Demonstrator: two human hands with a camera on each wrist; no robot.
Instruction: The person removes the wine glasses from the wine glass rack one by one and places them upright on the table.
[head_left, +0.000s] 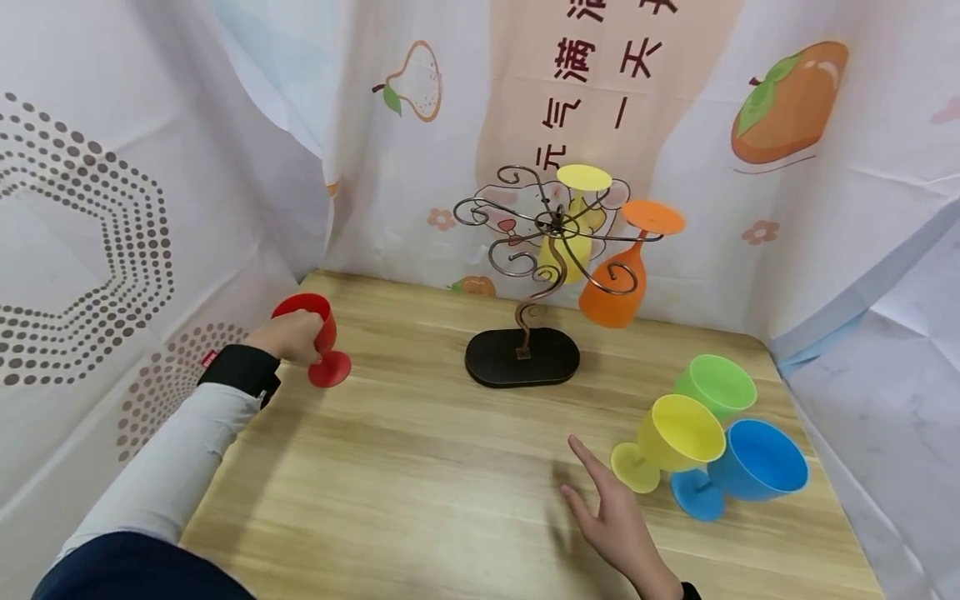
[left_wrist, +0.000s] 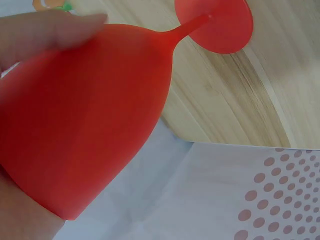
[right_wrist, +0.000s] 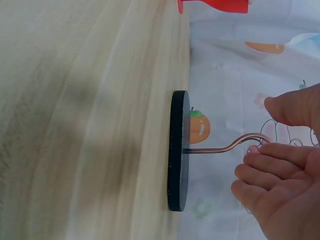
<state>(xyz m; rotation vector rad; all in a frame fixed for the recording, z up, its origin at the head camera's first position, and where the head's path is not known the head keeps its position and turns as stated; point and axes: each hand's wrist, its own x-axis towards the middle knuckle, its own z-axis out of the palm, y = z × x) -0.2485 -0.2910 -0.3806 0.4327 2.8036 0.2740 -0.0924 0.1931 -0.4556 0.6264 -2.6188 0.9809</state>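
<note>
the red goblet (left_wrist: 95,110) looks matt plastic, rack stem (right_wrist: 215,150) shiny metal, tabletop (head_left: 420,450) smooth wood

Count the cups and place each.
6: red cup in the left hand; upper yellow cup and orange cup upside down on the rack; green cup, lower yellow cup and blue cup on the table's right side.

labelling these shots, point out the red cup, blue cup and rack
Red cup (left_wrist: 95,115): left wrist view, outside of the bowl
Blue cup (head_left: 765,458): head view, inside of the bowl
Rack (head_left: 522,371): head view, black base
</note>
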